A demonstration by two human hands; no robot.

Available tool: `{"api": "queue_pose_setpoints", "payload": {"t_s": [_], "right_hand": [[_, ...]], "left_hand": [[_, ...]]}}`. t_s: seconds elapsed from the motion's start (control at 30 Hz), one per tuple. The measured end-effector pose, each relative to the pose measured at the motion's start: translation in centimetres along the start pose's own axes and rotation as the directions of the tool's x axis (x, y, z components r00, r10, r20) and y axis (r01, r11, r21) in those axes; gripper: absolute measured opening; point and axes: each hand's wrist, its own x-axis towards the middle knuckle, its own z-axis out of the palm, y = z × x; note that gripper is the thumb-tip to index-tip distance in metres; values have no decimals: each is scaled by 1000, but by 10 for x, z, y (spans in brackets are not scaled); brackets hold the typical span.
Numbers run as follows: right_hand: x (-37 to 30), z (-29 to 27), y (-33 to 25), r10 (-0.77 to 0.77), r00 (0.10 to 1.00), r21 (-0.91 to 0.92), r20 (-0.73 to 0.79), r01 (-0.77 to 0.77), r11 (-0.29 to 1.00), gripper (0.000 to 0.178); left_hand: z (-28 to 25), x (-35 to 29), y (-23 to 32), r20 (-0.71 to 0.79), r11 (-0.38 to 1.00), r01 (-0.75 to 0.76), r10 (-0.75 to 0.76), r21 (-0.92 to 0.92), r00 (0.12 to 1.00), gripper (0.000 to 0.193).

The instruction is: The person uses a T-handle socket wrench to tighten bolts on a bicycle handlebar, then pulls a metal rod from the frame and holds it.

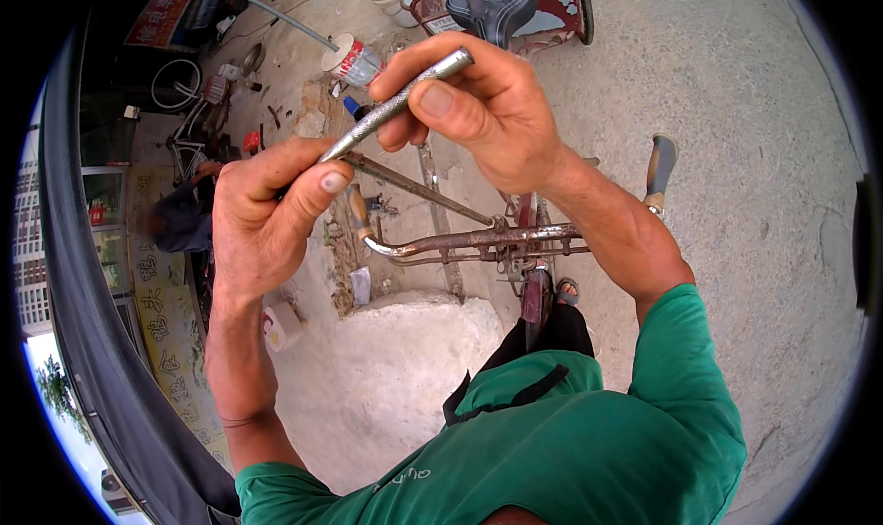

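Observation:
In front of me, both hands hold a silver metal punch [391, 108] with a knurled shaft. It slants from its tapered lower-left end up to a blunt upper-right end. My left hand [267, 208] pinches the tapered end between thumb and forefinger, so the tip is hidden. Thumb and curled fingers of my right hand [492, 111] grip the shaft near the blunt end. Below stands a bicycle with rusty handlebars [460, 242]. A dark bar [423, 191] runs from behind my left hand toward the handlebar stem; whether that hand touches it I cannot tell.
The handlebar's right grip [660, 165] sticks up beyond my right forearm. A tricycle with a black saddle [492, 8] stands at the far side. Near it is a white-and-red bucket [354, 61] with a pole. At left, another person [179, 217] is beside a parked bicycle [189, 143].

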Motion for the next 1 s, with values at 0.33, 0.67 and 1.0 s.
{"api": "queue_pose_setpoints", "payload": {"t_s": [0.33, 0.67, 1.0], "right_hand": [[0, 5, -5, 26, 999, 118, -18, -24, 993, 31], [6, -5, 4, 9, 1000, 37, -20, -8, 999, 31], [16, -14, 22, 99, 992, 99, -81, -90, 991, 34]], "left_hand": [[3, -8, 8, -37, 998, -39, 41, 49, 998, 25], [10, -12, 12, -90, 983, 156, -165, -99, 982, 27], [12, 0, 16, -22, 901, 374, -388, -221, 922, 35]]}}
